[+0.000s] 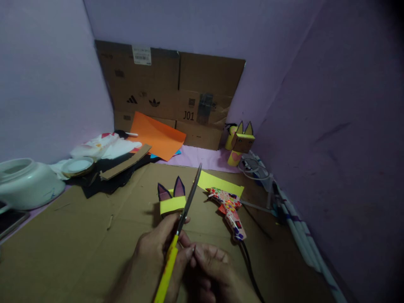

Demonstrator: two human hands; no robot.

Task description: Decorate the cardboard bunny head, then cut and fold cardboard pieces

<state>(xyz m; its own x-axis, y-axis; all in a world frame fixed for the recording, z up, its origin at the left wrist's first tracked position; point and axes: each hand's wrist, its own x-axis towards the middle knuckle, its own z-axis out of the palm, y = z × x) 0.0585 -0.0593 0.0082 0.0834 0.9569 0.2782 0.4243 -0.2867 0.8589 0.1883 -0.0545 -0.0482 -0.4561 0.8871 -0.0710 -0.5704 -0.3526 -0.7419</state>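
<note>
My left hand (151, 259) is closed around a pair of scissors (186, 206) with a yellow handle, whose shut blades point up and away over the cardboard mat (78, 235). My right hand (213, 265) sits right beside it, fingers curled and pinched together at the handle. What they pinch is too small to make out. Just beyond my left fingertips stands a small paper craft (172, 200) with a yellow band and two purple ears.
A patterned glue gun (229, 208) lies to the right on a yellow paper strip (217, 182), its cord running toward me. A finished eared figure (241, 143) stands at the back wall. Orange paper (158, 136), cardboard scraps and a white pot (27, 183) are at left.
</note>
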